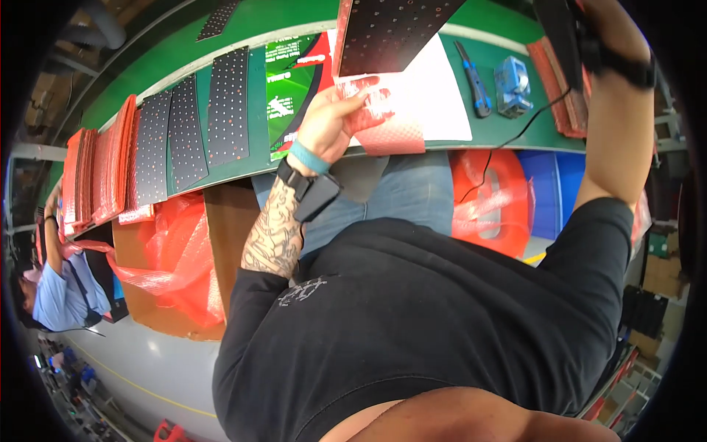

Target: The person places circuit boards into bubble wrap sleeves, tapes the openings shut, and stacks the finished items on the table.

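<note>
- At nine I see a co-worker in a light blue shirt, over by the far left end of the green bench.
- Also near nine, but on the bench, red bubble pouches stand packed in leaning rows.
- Just under nine, below the bench edge, my view takes in a cardboard box with red bubble wrap spilling over it.
- Between nine and eleven, three black dotted panels lie side by side; another dotted strip lies beyond, at eleven.
- At eleven I have a glossy green, red and black printed sheet.
- Just short of twelve is my left hand, teal band at its wrist, pinching red bubble film; the fingers show through it, and the film's lower part droops at the bench edge.
- At twelve, above those fingers, a large dotted panel stands tilted; what supports it I cannot tell.
- Toward one, a white sheet lies beneath the film, with a blue cutter beside it.
- Near two I see a blue tape dispenser, then more pouches, with a black cable trailing down.
- At three, under the bench: a red stool and blue bin.
- Out at two, my right hand runs off the top; whether it grasps anything, I cannot tell.
</note>
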`<state>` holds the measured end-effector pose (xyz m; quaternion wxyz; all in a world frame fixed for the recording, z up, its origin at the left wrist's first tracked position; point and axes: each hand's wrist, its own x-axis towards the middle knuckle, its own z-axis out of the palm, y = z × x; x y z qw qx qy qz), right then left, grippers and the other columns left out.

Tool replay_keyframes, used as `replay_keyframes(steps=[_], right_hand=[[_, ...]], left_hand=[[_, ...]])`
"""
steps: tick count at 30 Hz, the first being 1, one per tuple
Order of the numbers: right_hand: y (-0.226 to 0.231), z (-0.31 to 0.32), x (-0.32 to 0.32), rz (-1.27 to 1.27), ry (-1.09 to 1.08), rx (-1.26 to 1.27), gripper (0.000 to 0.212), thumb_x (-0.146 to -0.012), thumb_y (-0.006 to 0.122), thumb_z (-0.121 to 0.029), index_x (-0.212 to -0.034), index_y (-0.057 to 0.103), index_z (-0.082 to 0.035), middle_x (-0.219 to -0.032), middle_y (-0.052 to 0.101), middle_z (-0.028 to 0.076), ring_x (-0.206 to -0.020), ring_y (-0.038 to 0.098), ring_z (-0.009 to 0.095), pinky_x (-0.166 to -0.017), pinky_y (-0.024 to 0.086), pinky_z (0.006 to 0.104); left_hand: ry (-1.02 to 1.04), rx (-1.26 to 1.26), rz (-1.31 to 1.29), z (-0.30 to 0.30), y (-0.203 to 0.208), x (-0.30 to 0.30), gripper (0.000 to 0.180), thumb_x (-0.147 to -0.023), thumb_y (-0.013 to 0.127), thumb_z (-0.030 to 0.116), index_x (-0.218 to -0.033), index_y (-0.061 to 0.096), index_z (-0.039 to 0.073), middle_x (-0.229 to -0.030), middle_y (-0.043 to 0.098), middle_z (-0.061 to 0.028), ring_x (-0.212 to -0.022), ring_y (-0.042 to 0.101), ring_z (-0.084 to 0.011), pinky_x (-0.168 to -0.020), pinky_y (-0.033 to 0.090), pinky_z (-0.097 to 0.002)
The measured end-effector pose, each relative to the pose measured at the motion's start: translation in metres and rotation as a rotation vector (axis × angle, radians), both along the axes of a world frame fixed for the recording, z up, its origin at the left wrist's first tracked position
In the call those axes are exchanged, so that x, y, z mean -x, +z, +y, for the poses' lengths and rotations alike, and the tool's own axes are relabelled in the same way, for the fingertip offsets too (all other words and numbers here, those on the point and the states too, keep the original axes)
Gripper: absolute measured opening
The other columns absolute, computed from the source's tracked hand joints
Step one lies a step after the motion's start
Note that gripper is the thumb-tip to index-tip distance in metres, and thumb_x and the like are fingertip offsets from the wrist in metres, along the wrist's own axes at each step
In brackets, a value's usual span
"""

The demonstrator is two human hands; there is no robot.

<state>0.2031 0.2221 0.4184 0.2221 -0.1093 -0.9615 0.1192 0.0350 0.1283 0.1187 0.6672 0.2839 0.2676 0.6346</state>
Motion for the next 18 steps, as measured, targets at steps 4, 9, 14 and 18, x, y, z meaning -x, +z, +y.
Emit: replay_keyframes(steps=[4, 9, 14, 18], right_hand=[[-0.03, -0.032, -0.014, 0.04, -0.051, -0.377, 0.035, -0.081, 0.077, -0.01, -0.114, 0.068, -0.001, -0.093, 0.072, 0.011, -0.083, 0.07, 0.023, -0.074, 0.056, 0.0336], [-0.119, -0.037, -0.015, 0.066, -0.036, -0.62, 0.02, -0.077, 0.066, -0.002, -0.097, 0.067, -0.005, -0.082, 0.068, 0.01, -0.068, 0.067, 0.029, -0.061, 0.055, 0.0334], [-0.202, -0.022, -0.022, 0.045, -0.044, -0.595, 0.024, -0.073, 0.066, -0.003, -0.096, 0.065, -0.007, -0.087, 0.068, 0.008, -0.074, 0.068, 0.025, -0.061, 0.053, 0.0358], [-0.236, -0.041, -0.024, -0.06, -0.085, -0.522, 0.027, -0.073, 0.069, -0.008, -0.1, 0.063, -0.007, -0.094, 0.066, 0.006, -0.084, 0.067, 0.023, -0.066, 0.052, 0.0344]], left_hand=[[-0.098, 0.002, -0.112, 0.039, 0.016, 0.002, 0.034, -0.103, 0.048, 0.005, -0.135, 0.05, -0.006, -0.133, 0.061, -0.0186, -0.122, 0.062, -0.031, -0.104, 0.054, -0.0473], [-0.106, 0.004, -0.273, 0.045, 0.001, -0.001, 0.036, -0.105, 0.047, 0.011, -0.137, 0.05, -0.005, -0.134, 0.06, -0.0203, -0.123, 0.061, -0.0351, -0.101, 0.055, -0.0504], [-0.208, 0.074, -0.362, 0.015, -0.027, -0.015, 0.038, -0.107, 0.042, 0.016, -0.139, 0.049, -0.003, -0.137, 0.059, -0.0185, -0.128, 0.058, -0.0325, -0.104, 0.053, -0.0505], [-0.118, 0.128, -0.318, -0.021, -0.051, -0.027, 0.04, -0.11, 0.039, 0.024, -0.141, 0.048, 0.0, -0.137, 0.059, -0.0153, -0.13, 0.057, -0.0318, -0.106, 0.051, -0.0505]])
